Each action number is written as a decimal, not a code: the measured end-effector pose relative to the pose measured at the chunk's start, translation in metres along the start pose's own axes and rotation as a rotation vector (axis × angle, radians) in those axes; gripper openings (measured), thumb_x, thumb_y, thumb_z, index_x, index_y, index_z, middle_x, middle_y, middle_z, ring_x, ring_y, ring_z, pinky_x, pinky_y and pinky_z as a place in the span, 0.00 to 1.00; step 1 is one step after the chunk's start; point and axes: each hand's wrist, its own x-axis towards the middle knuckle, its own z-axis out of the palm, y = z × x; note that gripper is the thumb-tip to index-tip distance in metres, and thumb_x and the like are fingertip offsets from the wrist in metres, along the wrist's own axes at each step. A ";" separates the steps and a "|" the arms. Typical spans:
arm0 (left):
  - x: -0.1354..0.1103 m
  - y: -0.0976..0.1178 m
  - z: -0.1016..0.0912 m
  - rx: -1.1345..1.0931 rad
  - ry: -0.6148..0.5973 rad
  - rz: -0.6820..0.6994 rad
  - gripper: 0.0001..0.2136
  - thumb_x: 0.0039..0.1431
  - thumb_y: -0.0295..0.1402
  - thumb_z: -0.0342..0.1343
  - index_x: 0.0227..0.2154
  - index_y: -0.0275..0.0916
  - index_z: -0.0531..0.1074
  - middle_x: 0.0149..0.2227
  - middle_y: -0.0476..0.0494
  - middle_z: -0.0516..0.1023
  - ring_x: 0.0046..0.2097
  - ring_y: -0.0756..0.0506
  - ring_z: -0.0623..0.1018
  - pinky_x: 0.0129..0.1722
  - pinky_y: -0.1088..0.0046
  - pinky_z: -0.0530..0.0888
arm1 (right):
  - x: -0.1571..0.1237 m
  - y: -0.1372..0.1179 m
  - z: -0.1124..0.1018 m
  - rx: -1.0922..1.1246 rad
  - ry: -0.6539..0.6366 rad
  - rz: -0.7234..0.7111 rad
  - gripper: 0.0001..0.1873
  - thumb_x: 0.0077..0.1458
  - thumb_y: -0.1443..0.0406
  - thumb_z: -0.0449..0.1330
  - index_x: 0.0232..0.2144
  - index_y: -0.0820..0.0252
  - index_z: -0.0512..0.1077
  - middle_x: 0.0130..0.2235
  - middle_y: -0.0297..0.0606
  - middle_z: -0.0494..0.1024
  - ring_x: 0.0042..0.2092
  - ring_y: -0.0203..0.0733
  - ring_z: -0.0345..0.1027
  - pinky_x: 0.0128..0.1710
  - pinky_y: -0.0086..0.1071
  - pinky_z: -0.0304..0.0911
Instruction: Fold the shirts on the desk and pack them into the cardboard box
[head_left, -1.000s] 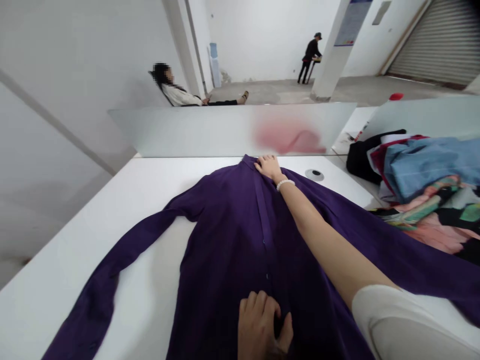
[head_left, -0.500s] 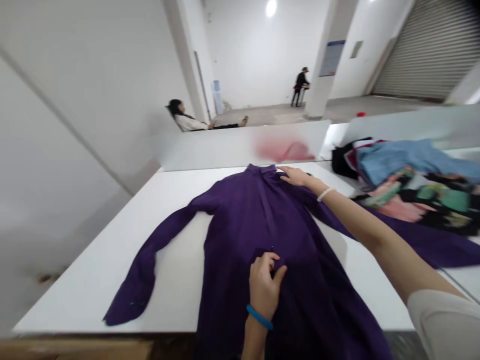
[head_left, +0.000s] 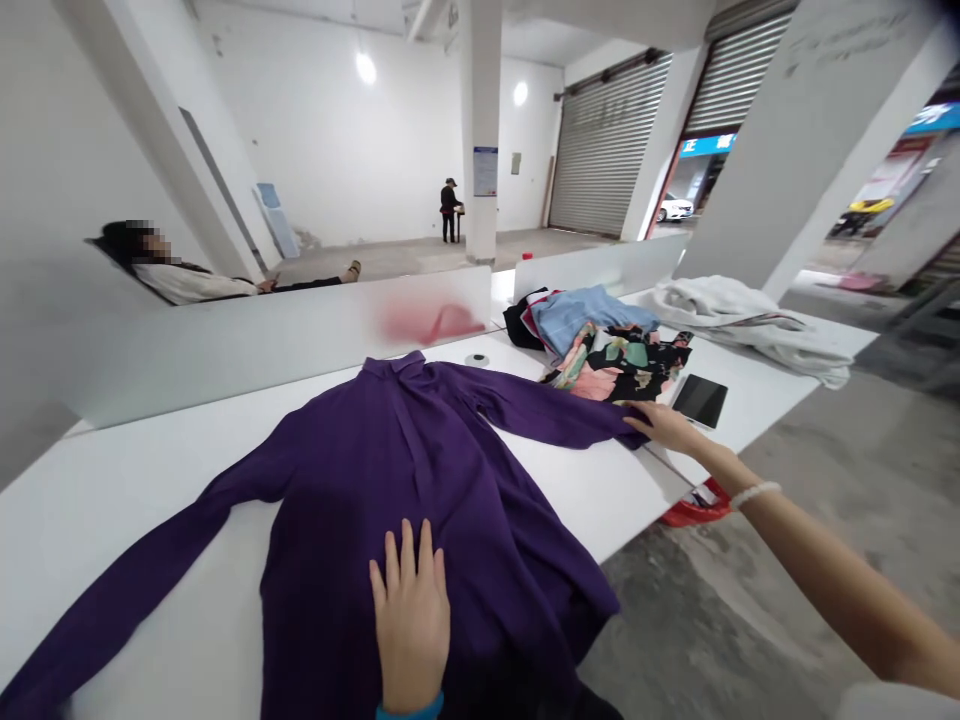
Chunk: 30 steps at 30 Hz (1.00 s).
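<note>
A purple long-sleeved shirt (head_left: pixel 345 470) lies spread on the white table (head_left: pixel 187 610), collar toward the low divider and sleeves stretched to both sides. My left hand (head_left: pixel 411 620), with a blue band at the wrist, rests flat on the shirt's front, fingers spread. Out to the right, my right hand (head_left: pixel 664 428) grips the cuff at the end of the sleeve (head_left: pixel 540 408), thumb side up. The shirt's lower hem hangs past the table's near edge, partly out of sight.
Folded clothes (head_left: pixel 592 325) and a floral garment (head_left: pixel 637 365) are piled beyond the right sleeve. A tablet-like device (head_left: pixel 701 400) lies by my right hand. White fabric (head_left: pixel 742 315) sits farther right. A frosted divider (head_left: pixel 247 335) runs behind; two people are beyond it.
My view has turned right. My right hand has moved from beside the collar to the right sleeve's cuff. My left hand has gone from curled fingers to lying flat on the shirt.
</note>
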 end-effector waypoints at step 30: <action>-0.018 0.000 -0.014 0.186 -0.103 0.146 0.26 0.63 0.43 0.40 0.60 0.36 0.60 0.62 0.37 0.61 0.64 0.35 0.57 0.57 0.51 0.63 | 0.092 -0.152 -0.067 -0.066 0.195 -0.446 0.20 0.62 0.60 0.52 0.46 0.73 0.70 0.47 0.52 0.74 0.52 0.47 0.65 0.55 0.46 0.51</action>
